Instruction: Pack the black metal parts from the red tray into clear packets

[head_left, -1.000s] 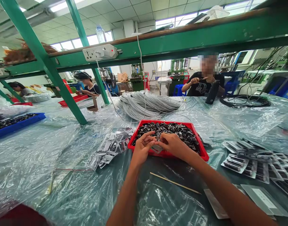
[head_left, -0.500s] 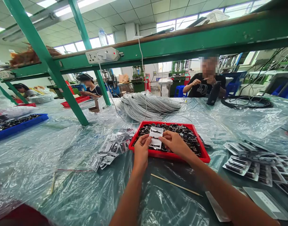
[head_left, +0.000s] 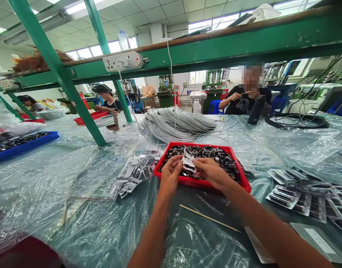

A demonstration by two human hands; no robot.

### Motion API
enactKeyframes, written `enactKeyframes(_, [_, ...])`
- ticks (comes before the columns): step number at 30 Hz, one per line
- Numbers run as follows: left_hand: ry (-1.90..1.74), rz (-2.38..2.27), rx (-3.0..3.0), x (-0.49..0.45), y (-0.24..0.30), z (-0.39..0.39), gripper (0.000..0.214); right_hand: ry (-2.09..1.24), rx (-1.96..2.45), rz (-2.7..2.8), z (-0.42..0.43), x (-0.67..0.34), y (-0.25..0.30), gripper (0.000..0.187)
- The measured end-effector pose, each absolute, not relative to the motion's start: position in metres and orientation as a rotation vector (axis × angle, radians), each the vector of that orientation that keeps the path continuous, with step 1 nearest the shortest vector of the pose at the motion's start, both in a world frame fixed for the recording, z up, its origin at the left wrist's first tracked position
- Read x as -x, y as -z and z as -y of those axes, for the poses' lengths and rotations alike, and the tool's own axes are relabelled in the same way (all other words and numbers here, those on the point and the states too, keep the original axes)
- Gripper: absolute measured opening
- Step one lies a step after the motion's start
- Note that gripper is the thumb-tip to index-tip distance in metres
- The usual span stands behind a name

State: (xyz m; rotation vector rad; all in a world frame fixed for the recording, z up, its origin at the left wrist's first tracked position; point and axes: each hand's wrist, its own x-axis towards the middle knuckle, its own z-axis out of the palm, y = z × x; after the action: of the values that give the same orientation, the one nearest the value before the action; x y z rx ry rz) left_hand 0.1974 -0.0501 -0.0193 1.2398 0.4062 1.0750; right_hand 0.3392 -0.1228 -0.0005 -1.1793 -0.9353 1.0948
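My left hand (head_left: pixel 169 172) and right hand (head_left: pixel 211 172) both pinch one sheet (head_left: pixel 188 160), seemingly unfinished, over a tray (head_left: pixel 200 182) full of parts (head_left: pixel 226 166).

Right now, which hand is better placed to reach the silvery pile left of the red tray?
Probably the left hand: it is nearer the silvery pile, while the right hand sits beyond the whitish piece both hold.
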Motion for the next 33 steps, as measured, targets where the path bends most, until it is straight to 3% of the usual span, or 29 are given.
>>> enactKeyframes(2, [-1.097, -0.44, -1.263, -0.198, 0.018, 0.052, 0.037, -1.108, 1.265, 0.972, 0.122, -0.336, 0.004, 0.041])
enactKeyframes(6, [-1.214, -0.62, -1.375, -0.198, 0.014, 0.054, 0.033, -0.338, 1.639, 1.123, 0.125, -0.333, 0.0, 0.03])
enactKeyframes(8, [-1.2, -0.607, -1.429, -0.197, 0.011, 0.057, 0.033, -0.129, 1.672, 1.295, 0.128, -0.331, -0.005, 0.029])
enactKeyframes(12, [-1.059, -0.435, -1.484, -0.193, 0.004, 0.062, 0.035, -0.244, 1.634, 1.531, 0.134, -0.33, -0.013, 0.033])
enactKeyframes(16, [-1.064, -0.487, -1.529, -0.19, 0.004, 0.054, 0.031, -0.238, 1.593, 1.668, 0.134, -0.331, -0.01, 0.025])
enactKeyframes(20, [-1.304, -0.808, -1.61, -0.178, 0.01, 0.032, 0.022, -0.252, 1.571, 1.494, 0.126, -0.336, 0.001, 0.026])
enactKeyframes(24, [-1.566, -1.185, -1.611, -0.155, 0.016, 0.006, 0.022, 0.012, 1.578, 1.482, 0.127, -0.346, -0.005, 0.033])
enactKeyframes(27, [-1.795, -1.424, -1.656, -0.144, 0.019, -0.005, 0.028, -0.155, 1.669, 1.795, 0.148, -0.338, -0.01, 0.023])
enactKeyframes(29, [-1.96, -1.456, -1.758, -0.145, 0.017, -0.005, 0.03, -0.295, 1.827, 2.088, 0.169, -0.32, -0.004, 0.015])
enactKeyframes(33, [-1.969, -1.146, -2.052, -0.163, 0.003, 0.019, 0.021, -0.092, 2.181, 2.412, 0.211, -0.28, 0.019, 0.02])
